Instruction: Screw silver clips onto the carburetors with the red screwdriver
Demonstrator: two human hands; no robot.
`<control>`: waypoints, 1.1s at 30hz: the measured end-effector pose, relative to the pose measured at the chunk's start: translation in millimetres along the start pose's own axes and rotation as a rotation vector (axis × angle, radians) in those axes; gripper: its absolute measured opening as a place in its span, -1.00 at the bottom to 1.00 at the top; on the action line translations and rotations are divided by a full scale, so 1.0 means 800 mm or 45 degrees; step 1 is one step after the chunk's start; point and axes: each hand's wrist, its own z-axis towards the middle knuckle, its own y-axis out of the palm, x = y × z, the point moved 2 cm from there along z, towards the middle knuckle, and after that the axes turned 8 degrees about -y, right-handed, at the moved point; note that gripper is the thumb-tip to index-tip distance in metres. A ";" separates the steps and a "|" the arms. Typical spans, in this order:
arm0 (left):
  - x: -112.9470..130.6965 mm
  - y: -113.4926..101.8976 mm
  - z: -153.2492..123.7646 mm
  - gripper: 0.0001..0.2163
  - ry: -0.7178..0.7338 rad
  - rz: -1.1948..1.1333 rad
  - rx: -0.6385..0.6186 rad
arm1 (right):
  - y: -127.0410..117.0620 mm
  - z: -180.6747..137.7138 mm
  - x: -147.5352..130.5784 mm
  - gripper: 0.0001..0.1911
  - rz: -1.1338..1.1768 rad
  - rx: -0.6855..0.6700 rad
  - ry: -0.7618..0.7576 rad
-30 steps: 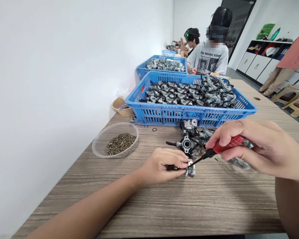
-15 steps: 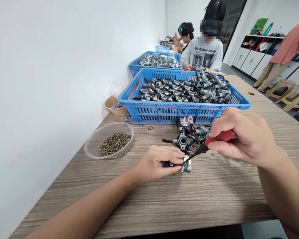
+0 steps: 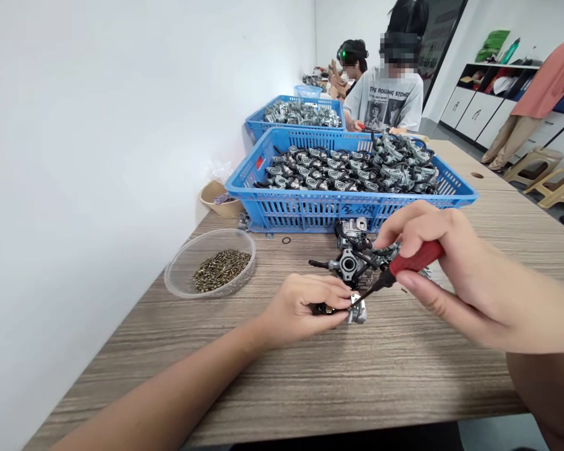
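Left hand [image 3: 301, 308] pins small part [image 3: 358, 309] (apparently metal); screwdriver [image 3: 397, 269] tip touching.

The screwdriver [image 3: 404, 268] has a red handle and a black shaft, and the small metal part [image 3: 357, 311] is silver grey. The bench [image 3: 404, 376] has a grey-brown wood grain pattern with fine stripes, and the two crates [image 3: 310, 210] are bright blue, full of grey and black parts. The round bowl [image 3: 178, 282] is clear, with dark bronze screws [image 3: 220, 269] inside
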 end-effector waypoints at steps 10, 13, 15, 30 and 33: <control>-0.004 -0.002 -0.002 -0.93 -0.077 -0.056 -0.047 | -0.015 -0.001 0.017 -0.86 0.513 -0.060 -0.071; -0.004 -0.003 -0.002 -0.94 -0.092 -0.046 -0.056 | -0.013 -0.002 0.010 -0.88 0.391 -0.009 -0.062; -0.003 -0.003 -0.001 -0.98 -0.108 -0.031 -0.043 | -0.011 -0.006 0.008 -0.86 0.336 0.039 -0.019; 0.006 0.002 -0.001 -0.97 -0.125 -0.020 -0.012 | 0.000 -0.008 0.006 -0.70 0.061 0.176 0.192; 0.006 0.001 0.001 -0.96 -0.110 -0.004 -0.023 | 0.004 -0.005 0.009 -0.77 0.138 0.160 0.143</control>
